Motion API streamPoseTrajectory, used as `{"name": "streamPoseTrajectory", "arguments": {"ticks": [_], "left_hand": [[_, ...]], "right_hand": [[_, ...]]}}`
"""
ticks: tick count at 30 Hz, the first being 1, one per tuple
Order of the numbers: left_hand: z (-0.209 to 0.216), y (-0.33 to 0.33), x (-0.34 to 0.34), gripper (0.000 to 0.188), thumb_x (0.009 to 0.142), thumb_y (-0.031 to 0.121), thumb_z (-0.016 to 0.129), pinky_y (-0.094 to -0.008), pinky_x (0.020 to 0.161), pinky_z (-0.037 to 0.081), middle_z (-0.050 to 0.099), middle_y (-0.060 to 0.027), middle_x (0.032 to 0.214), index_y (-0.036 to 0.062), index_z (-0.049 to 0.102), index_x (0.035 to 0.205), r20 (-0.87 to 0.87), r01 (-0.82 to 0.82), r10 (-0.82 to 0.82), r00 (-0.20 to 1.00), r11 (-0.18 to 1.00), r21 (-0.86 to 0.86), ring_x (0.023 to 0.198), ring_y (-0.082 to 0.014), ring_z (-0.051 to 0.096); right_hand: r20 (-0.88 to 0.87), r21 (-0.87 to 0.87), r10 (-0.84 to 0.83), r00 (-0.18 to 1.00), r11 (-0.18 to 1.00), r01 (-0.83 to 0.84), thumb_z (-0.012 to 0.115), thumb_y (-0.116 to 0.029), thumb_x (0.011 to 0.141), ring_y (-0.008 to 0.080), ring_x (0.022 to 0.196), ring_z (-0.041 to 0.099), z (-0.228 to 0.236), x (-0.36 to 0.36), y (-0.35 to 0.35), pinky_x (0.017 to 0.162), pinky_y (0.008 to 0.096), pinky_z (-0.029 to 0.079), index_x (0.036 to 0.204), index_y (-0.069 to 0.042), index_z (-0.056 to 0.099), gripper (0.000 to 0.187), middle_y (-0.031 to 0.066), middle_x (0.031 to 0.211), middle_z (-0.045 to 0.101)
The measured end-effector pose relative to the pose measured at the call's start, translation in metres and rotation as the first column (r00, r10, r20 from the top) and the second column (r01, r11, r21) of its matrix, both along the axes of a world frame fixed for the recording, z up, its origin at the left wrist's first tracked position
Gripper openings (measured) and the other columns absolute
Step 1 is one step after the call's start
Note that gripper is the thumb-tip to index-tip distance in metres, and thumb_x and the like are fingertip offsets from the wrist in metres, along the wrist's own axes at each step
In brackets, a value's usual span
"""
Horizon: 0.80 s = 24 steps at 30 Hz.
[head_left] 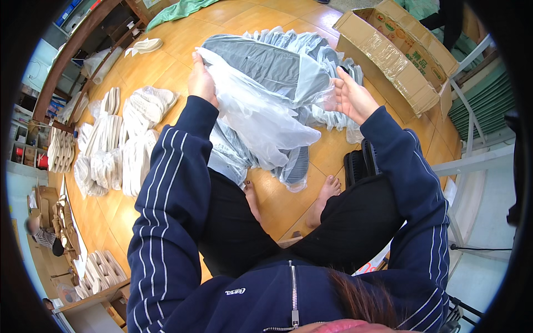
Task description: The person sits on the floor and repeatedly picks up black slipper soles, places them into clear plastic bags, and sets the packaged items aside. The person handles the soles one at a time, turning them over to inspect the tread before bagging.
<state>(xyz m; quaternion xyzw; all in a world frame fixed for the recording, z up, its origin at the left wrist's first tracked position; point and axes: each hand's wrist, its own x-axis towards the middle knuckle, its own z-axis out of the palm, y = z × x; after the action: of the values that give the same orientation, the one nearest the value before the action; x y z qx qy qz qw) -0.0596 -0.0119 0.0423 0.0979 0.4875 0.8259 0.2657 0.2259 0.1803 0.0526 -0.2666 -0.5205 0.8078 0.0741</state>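
In front of me, a stack of dark grey shoe soles (258,64) is partly covered by a thin clear plastic bag (252,111) that hangs loosely toward my knees. My left hand (202,83) is closed on the bag's edge at the left end of the soles. My right hand (353,98) is at their right end, its thumb raised and its fingers against the plastic, partly hidden by it. More bagged grey soles (294,166) lie beneath and behind on the floor.
Bundles of bagged white soles (108,144) lie on the tiled floor (166,69) to the left. An opened cardboard box (397,61) stands at the far right. Black soles (360,165) lie by my right knee. A wooden shelf (58,64) runs along the left.
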Motion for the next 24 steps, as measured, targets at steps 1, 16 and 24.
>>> {"name": "streamPoseTrajectory", "arguments": {"ticks": [1, 16, 24], "left_hand": [[-0.001, 0.000, -0.001, 0.043, 0.102, 0.041, 0.046, -0.0331, 0.075, 0.054, 0.067, -0.0092, 0.095, 0.0006, 0.061, 0.109, 0.014, -0.016, 0.016, 1.000, 0.999, 0.037, 0.084, -0.0194, 0.066], [-0.019, -0.012, -0.046, 0.043, 0.104, 0.034, 0.033, -0.0452, 0.093, 0.051, 0.064, -0.0155, 0.116, -0.0010, 0.055, 0.119, 0.065, -0.023, 0.020, 0.998, 0.999, 0.038, 0.107, -0.0314, 0.062], [0.012, -0.023, -0.041, 0.031, 0.096, 0.034, 0.056, -0.0331, 0.074, 0.053, 0.064, -0.0106, 0.089, 0.0035, 0.056, 0.096, -0.013, -0.301, 0.301, 0.954, 0.953, -0.032, 0.084, -0.0231, 0.063]], "right_hand": [[0.018, -0.005, -0.008, 1.000, 1.000, 0.008, 0.040, -0.045, 0.102, 0.0162, 0.097, 0.064, -0.003, -0.001, 0.002, 0.087, 0.0335, 0.053, 0.127, -0.006, 0.051, 0.048, 0.0087, 0.117, 0.063], [0.031, 0.013, 0.000, 1.000, 1.000, 0.000, 0.053, -0.029, 0.099, 0.0179, 0.088, 0.064, 0.004, -0.001, -0.008, 0.083, 0.0362, 0.056, 0.112, -0.007, 0.057, 0.026, 0.0067, 0.100, 0.064], [-0.144, 0.285, -0.494, 0.857, 0.809, 0.514, 0.059, -0.023, 0.096, 0.0137, 0.081, 0.062, -0.023, -0.002, 0.022, 0.077, 0.0331, 0.052, 0.115, -0.003, 0.059, 0.027, 0.0040, 0.096, 0.064]]}}
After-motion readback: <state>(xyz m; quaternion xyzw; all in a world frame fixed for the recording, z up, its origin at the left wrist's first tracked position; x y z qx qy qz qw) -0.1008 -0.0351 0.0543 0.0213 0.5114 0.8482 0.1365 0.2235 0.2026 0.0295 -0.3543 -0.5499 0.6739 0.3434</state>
